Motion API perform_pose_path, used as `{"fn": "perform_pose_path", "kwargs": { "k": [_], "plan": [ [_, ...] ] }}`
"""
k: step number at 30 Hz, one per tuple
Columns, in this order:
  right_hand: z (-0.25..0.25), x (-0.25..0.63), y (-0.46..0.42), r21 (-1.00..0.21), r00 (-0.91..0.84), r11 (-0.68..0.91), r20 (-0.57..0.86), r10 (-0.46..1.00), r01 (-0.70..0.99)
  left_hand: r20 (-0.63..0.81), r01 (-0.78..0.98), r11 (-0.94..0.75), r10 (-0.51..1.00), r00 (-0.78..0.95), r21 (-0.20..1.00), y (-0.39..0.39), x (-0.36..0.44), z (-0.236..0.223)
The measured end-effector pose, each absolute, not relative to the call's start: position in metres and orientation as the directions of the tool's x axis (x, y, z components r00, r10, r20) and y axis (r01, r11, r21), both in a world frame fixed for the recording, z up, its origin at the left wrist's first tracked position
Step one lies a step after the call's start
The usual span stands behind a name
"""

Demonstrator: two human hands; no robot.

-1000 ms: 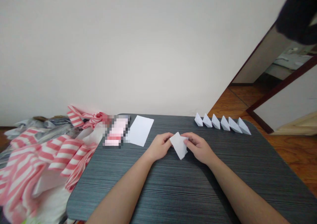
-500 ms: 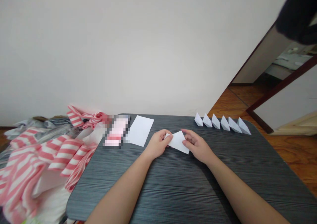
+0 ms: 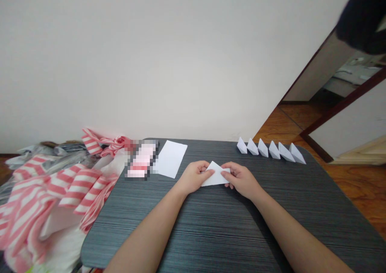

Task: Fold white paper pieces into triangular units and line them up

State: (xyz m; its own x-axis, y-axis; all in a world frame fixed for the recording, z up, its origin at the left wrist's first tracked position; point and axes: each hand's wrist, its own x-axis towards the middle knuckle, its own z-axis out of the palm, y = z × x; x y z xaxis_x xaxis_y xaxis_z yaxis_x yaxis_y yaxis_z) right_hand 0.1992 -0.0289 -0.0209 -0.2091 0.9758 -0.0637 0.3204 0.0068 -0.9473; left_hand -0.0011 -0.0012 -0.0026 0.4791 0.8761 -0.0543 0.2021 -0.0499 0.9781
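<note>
Both of my hands hold a small folded white paper (image 3: pixel 214 176) just above the dark striped table (image 3: pixel 211 228). My left hand (image 3: pixel 193 177) pinches its left end with curled fingers. My right hand (image 3: pixel 240 179) grips its right edge with thumb on top. The paper shows a triangular peak pointing away from me and lies nearly flat.
Several folded white paper shapes (image 3: pixel 270 149) stand in a row at the table's far right. A flat white sheet (image 3: pixel 170 159) lies at the far middle beside a blurred pink item (image 3: pixel 141 160). Red-and-white striped cloth (image 3: pixel 45 196) is heaped off the left edge. A doorway opens at right.
The folded paper has been turned between my hands, from pointing down toward me to lying flatter with its peak away. Both hands stayed near the same spot.
</note>
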Motion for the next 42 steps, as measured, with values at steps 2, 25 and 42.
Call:
{"fn": "perform_pose_path", "kwargs": {
  "k": [2,25,42],
  "plan": [
    [-0.018,0.200,-0.030,-0.948,-0.218,0.048,-0.023,0.976,0.314,-0.026,0.195,-0.071,0.890,0.456,0.978,-0.001,-0.001,-0.003],
    [-0.008,0.208,-0.026,-0.768,-0.443,0.463,0.261,0.858,0.443,0.022,0.173,-0.098,0.919,0.395,0.980,0.000,0.000,-0.006],
    [-0.004,0.203,-0.029,-0.845,-0.301,0.323,0.205,0.931,0.425,0.025,0.128,-0.094,0.887,0.461,0.987,-0.001,-0.001,0.001]
  ]
}}
